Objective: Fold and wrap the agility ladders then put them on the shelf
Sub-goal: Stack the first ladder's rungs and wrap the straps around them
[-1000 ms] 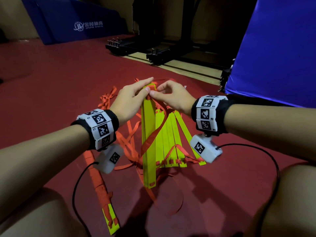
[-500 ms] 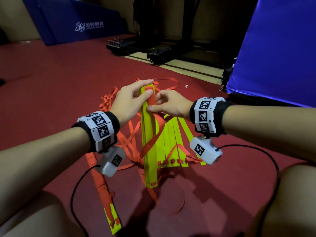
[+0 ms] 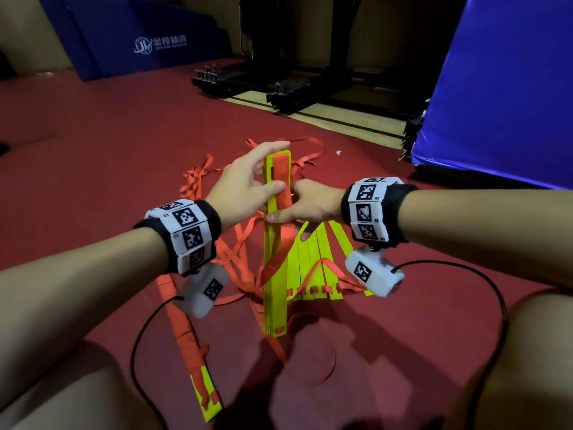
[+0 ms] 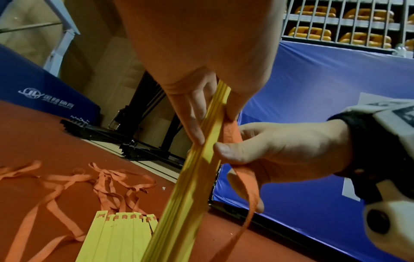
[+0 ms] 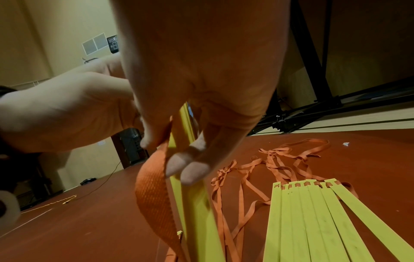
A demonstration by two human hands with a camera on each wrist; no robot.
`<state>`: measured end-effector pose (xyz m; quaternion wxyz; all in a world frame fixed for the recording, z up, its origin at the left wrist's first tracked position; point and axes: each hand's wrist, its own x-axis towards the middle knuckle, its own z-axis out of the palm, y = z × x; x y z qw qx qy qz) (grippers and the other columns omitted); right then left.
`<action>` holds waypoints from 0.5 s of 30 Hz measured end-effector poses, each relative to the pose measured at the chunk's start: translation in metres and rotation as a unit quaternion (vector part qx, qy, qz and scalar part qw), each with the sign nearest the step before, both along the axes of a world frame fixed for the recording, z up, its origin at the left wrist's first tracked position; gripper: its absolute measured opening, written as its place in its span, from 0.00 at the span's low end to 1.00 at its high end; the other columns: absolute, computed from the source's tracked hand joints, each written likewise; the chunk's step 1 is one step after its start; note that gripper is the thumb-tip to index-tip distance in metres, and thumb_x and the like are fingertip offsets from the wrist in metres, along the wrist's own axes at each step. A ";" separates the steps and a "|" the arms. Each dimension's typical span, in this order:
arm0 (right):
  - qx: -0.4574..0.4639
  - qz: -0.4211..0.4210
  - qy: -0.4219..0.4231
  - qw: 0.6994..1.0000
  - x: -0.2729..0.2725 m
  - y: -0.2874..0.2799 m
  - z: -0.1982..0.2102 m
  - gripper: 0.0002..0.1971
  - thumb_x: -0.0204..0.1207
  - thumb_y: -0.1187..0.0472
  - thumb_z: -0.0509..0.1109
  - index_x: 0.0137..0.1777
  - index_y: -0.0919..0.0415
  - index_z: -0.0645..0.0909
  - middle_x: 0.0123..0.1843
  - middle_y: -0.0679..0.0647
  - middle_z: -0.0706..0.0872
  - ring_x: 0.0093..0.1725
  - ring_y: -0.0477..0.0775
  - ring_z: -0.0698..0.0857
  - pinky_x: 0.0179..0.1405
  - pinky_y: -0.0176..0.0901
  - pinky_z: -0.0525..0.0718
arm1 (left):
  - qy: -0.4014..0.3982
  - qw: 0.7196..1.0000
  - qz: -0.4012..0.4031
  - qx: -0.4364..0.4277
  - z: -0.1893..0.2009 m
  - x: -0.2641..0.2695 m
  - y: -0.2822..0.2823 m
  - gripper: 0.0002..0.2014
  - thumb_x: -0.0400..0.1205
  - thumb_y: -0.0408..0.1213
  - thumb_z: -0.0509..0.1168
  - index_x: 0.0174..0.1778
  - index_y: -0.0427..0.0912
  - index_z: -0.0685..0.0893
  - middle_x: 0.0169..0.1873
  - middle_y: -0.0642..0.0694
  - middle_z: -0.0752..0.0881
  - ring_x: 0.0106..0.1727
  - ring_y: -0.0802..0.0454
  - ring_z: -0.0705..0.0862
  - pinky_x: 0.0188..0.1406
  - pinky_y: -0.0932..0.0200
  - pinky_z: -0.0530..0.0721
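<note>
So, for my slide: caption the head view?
Left hand grips stacked yellow plastic rungs; right hand pinches orange webbing strap.

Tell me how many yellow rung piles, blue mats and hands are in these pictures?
Yellow rung piles: 3 (held stack, fan on the floor, wrapped bundle)
Blue mats: 2 (far mat, near mat)
Hands: 2 (left hand grips the held stack, right hand pinches a strap)
Total: 7

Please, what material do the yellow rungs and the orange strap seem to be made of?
Yellow rungs: probably plastic; flat, stiff slats with smooth matte faces and cut slots at the ends.
Orange strap: looks like woven webbing; a ribbed weave shows, and it bends limply.
</note>
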<state>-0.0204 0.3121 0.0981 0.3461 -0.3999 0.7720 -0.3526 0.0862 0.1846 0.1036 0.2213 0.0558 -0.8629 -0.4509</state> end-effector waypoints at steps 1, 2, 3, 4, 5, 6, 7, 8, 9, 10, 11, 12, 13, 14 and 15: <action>0.009 0.007 0.000 1.000 0.001 0.001 0.000 0.13 0.80 0.59 0.77 0.42 0.59 0.75 0.17 0.42 0.80 0.21 0.43 0.81 0.32 0.48 0.91 | 0.005 1.000 0.009 0.007 0.000 -0.001 -0.001 0.33 0.82 0.23 0.71 0.74 0.65 0.79 0.53 0.40 0.91 0.38 0.47 0.90 0.35 0.47 0.92; 0.016 0.016 0.001 1.000 0.002 0.002 0.001 0.13 0.81 0.58 0.77 0.43 0.59 0.75 0.17 0.42 0.80 0.23 0.44 0.82 0.35 0.49 0.91 | 0.009 1.000 0.018 0.011 0.000 -0.001 -0.001 0.32 0.82 0.22 0.71 0.74 0.62 0.80 0.51 0.39 0.91 0.36 0.46 0.90 0.32 0.46 0.92; 0.020 0.023 -0.001 1.000 0.003 0.003 0.001 0.12 0.81 0.58 0.77 0.45 0.59 0.76 0.19 0.42 0.81 0.25 0.45 0.83 0.37 0.51 0.92 | 0.015 0.999 0.027 0.015 0.000 -0.002 -0.002 0.32 0.81 0.22 0.72 0.75 0.60 0.80 0.49 0.41 0.90 0.35 0.45 0.90 0.31 0.44 0.92; 0.019 0.026 -0.004 0.999 0.004 0.003 0.002 0.11 0.81 0.57 0.77 0.49 0.61 0.78 0.24 0.45 0.84 0.28 0.47 0.84 0.40 0.53 0.92 | 0.023 0.999 0.036 0.023 0.000 -0.002 -0.002 0.32 0.81 0.21 0.72 0.76 0.57 0.80 0.47 0.44 0.90 0.35 0.45 0.90 0.29 0.42 0.92; 0.012 0.026 -0.008 1.000 0.004 0.004 0.004 0.13 0.81 0.55 0.77 0.55 0.62 0.79 0.31 0.49 0.86 0.31 0.49 0.85 0.43 0.57 0.92 | 0.034 0.998 0.046 0.036 0.000 -0.002 -0.002 0.32 0.81 0.20 0.71 0.77 0.54 0.80 0.45 0.47 0.89 0.36 0.46 0.90 0.29 0.41 0.92; 0.002 0.022 -0.013 1.000 0.004 0.004 0.006 0.17 0.82 0.53 0.76 0.62 0.64 0.79 0.39 0.54 0.88 0.33 0.52 0.87 0.47 0.61 0.92 | 0.047 0.996 0.060 0.051 0.001 -0.002 -0.003 0.31 0.81 0.19 0.71 0.77 0.52 0.79 0.43 0.49 0.88 0.36 0.47 0.89 0.29 0.41 0.92; -0.011 0.016 -0.021 1.000 0.003 0.004 0.008 0.22 0.83 0.50 0.74 0.67 0.65 0.77 0.47 0.59 0.89 0.36 0.55 0.88 0.51 0.64 0.91 | 0.060 0.993 0.076 0.065 0.002 -0.003 -0.005 0.31 0.82 0.18 0.70 0.77 0.51 0.79 0.42 0.48 0.87 0.37 0.49 0.89 0.29 0.42 0.92; -0.022 0.010 -0.032 0.999 0.001 0.003 0.010 0.25 0.84 0.47 0.71 0.70 0.65 0.76 0.53 0.63 0.90 0.38 0.57 0.89 0.54 0.64 0.90 | 0.071 0.991 0.090 0.075 0.004 -0.003 -0.007 0.31 0.82 0.19 0.70 0.77 0.51 0.79 0.43 0.47 0.87 0.38 0.49 0.90 0.29 0.45 0.92; -0.031 0.004 -0.044 0.999 0.000 0.003 0.011 0.25 0.86 0.44 0.68 0.70 0.65 0.77 0.53 0.64 0.90 0.38 0.57 0.89 0.53 0.61 0.90 | 0.080 0.988 0.099 0.082 0.006 -0.003 -0.007 0.30 0.82 0.19 0.70 0.76 0.52 0.79 0.45 0.43 0.88 0.39 0.47 0.90 0.29 0.49 0.92; -0.039 0.001 -0.051 0.998 -0.003 0.003 0.012 0.22 0.87 0.44 0.65 0.67 0.64 0.78 0.49 0.62 0.89 0.37 0.56 0.89 0.50 0.56 0.89 | 0.086 0.987 0.102 0.085 0.007 -0.003 -0.006 0.30 0.82 0.20 0.70 0.75 0.54 0.79 0.48 0.38 0.89 0.41 0.45 0.91 0.29 0.51 0.92; -0.047 -0.001 -0.054 0.997 -0.006 0.002 0.010 0.18 0.89 0.46 0.64 0.62 0.63 0.79 0.45 0.61 0.87 0.36 0.55 0.88 0.46 0.53 0.88 | 0.087 0.988 0.100 0.085 0.008 -0.003 -0.005 0.30 0.82 0.21 0.70 0.75 0.56 0.78 0.52 0.35 0.89 0.43 0.41 0.92 0.30 0.51 0.93; -0.052 -0.004 -0.054 0.997 -0.008 0.002 0.009 0.14 0.89 0.50 0.64 0.60 0.62 0.79 0.44 0.60 0.85 0.36 0.55 0.87 0.43 0.51 0.88 | 0.083 0.988 0.097 0.084 0.008 -0.004 -0.003 0.31 0.82 0.21 0.70 0.75 0.58 0.78 0.55 0.33 0.89 0.45 0.39 0.93 0.30 0.51 0.93; -0.051 -0.007 -0.051 0.997 -0.011 0.003 0.005 0.12 0.90 0.54 0.64 0.60 0.64 0.79 0.44 0.60 0.84 0.36 0.56 0.86 0.41 0.51 0.89 | 0.077 0.989 0.093 0.083 0.008 -0.005 -0.002 0.33 0.82 0.21 0.71 0.77 0.58 0.76 0.55 0.34 0.90 0.45 0.40 0.93 0.30 0.51 0.93; -0.045 -0.009 -0.046 0.998 -0.013 0.003 0.002 0.12 0.89 0.57 0.65 0.61 0.67 0.79 0.44 0.61 0.83 0.36 0.57 0.85 0.40 0.52 0.90 | 0.067 0.990 0.089 0.083 0.006 -0.006 0.000 0.35 0.82 0.21 0.71 0.80 0.57 0.74 0.52 0.37 0.90 0.43 0.44 0.92 0.31 0.50 0.92; -0.037 -0.009 -0.038 0.999 -0.014 0.004 -0.002 0.12 0.89 0.59 0.65 0.62 0.69 0.79 0.44 0.61 0.83 0.36 0.57 0.84 0.37 0.50 0.91 | 0.054 0.991 0.084 0.086 0.004 -0.007 0.002 0.37 0.82 0.21 0.71 0.83 0.56 0.71 0.49 0.41 0.90 0.41 0.48 0.91 0.31 0.48 0.91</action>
